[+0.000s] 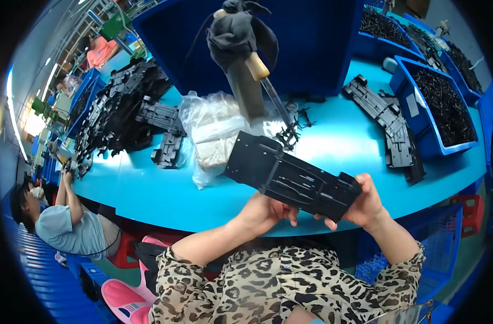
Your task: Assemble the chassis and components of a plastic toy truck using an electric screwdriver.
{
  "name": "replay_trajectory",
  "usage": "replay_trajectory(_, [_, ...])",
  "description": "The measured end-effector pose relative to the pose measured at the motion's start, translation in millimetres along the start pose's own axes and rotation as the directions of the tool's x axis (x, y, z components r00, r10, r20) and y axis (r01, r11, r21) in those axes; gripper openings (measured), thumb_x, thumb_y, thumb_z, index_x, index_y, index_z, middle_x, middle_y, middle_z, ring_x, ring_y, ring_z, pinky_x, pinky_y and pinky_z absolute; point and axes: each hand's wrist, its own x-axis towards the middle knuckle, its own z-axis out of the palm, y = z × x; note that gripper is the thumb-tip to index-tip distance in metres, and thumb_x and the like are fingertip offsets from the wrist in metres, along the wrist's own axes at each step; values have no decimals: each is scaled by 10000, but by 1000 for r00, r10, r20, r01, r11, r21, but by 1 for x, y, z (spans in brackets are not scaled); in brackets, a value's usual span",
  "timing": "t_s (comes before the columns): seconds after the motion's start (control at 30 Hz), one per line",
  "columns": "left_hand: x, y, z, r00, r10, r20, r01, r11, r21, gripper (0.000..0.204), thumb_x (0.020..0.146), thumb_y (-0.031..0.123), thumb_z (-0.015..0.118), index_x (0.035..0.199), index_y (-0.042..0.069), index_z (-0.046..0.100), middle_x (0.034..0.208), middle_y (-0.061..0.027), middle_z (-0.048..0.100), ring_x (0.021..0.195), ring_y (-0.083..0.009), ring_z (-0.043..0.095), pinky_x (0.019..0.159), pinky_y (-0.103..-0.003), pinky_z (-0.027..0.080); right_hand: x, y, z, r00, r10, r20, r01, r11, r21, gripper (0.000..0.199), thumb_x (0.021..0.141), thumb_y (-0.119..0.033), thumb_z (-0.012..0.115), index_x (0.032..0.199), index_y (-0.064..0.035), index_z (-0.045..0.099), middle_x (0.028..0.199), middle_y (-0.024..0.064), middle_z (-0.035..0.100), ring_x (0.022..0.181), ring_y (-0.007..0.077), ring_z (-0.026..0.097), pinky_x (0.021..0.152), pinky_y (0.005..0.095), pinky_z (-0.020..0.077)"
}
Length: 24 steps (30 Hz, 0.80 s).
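Observation:
A long black plastic toy car chassis point(292, 175) is held tilted above the near side of the table, its left end raised higher than its right. My right hand point(367, 206) grips the right end, fingers wrapped round the edge. At the near long edge, my left hand point(264, 215) is closed on the chassis from below, part of its fingers hidden behind it. Just beyond lies a clear plastic bag point(217, 135) with pale blocks inside. Small black parts point(287, 137) lie on the table beside a screwdriver-like tool point(276, 100) hanging from above.
Black chassis pieces point(122, 102) are heaped at the left, with more chassis point(384, 121) at the right. Blue bins of small black parts point(443, 102) stand far right. A large blue bin point(316, 48) blocks the back. Another person point(76, 227) sits at the left end.

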Motion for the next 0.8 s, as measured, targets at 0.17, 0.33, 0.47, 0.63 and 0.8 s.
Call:
replay_trajectory(0.17, [-5,3,-16,998,-50,-48,49,999,-5,477,792,414,443,1053,17,484,933,-170,561,712,-305,571,534,-425,496,21,-9,-10,972,230,47,-230,973,-6,426,746,-350,285,1037,-66,414,829,321,533,507,356,530,368,327,431])
replay_trajectory(0.33, [2,7,-3,950,-273,150,296,942,-161,954,613,787,292,1103,-19,433,882,-248,542,618,-404,547,502,-452,495,34,-22,-21,950,305,-72,-306,952,2,366,747,-323,295,943,-63,462,700,251,557,371,351,483,286,321,397])
replay_trajectory(0.47, [7,1,-11,847,-282,451,375,917,-132,770,762,647,292,1234,39,309,1026,-286,480,882,-443,512,642,-477,490,42,-27,-22,936,332,-115,-347,923,-164,333,769,-324,319,873,-47,472,631,169,558,309,278,455,219,284,328])
replay_trajectory(0.63, [12,17,1,881,-373,293,398,917,-29,512,830,342,398,1240,57,282,1089,-298,430,881,-394,535,643,-458,500,56,-36,-16,913,363,-184,-405,856,-321,383,790,-354,355,835,4,488,575,147,548,321,224,470,213,256,321])
replay_trajectory(0.8, [12,20,3,954,-234,187,257,960,-110,545,775,245,468,1235,56,244,1074,-270,446,858,-378,548,644,-464,505,74,-53,-17,899,-105,-426,-292,582,-759,431,802,-442,456,942,-38,510,699,151,548,387,142,502,307,219,369])
